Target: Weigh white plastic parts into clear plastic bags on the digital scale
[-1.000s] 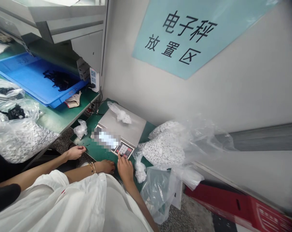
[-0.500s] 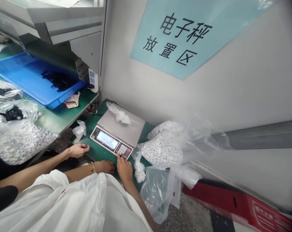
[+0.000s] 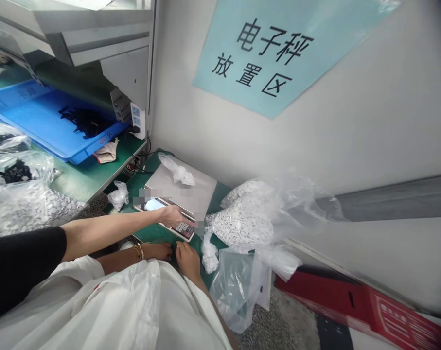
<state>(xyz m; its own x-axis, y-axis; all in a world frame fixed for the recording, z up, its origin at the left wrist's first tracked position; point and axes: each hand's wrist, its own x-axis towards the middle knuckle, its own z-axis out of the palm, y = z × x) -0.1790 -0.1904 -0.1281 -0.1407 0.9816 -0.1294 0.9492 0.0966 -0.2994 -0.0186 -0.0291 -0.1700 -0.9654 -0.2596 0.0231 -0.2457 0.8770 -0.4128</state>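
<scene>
A grey electronic scale (image 3: 196, 187) stands on a low green mat (image 3: 150, 234), with a small clear bag of white parts (image 3: 179, 173) on its pan. My right hand (image 3: 186, 258) lies flat on the mat just in front of the scale's keypad, fingers together, holding nothing. My left hand (image 3: 162, 251), a gold bracelet at its wrist, rests beside it with fingers curled. A co-worker's hand (image 3: 174, 216) on a black-sleeved arm reaches in from the left over the scale's display and keypad. A large clear bag of white parts (image 3: 242, 223) sits right of the scale.
A small knotted bag (image 3: 118, 195) lies left of the scale, and an empty clear bag (image 3: 238, 287) hangs off the mat. The green bench at left carries a blue tray (image 3: 30, 116) of black parts and more bags (image 3: 23, 206). A red crate (image 3: 369, 306) sits on the floor.
The co-worker's hand has moved right from the mat's left edge onto the scale's front panel. My right hand has drawn back from the keypad to the mat. My left hand has stayed put.
</scene>
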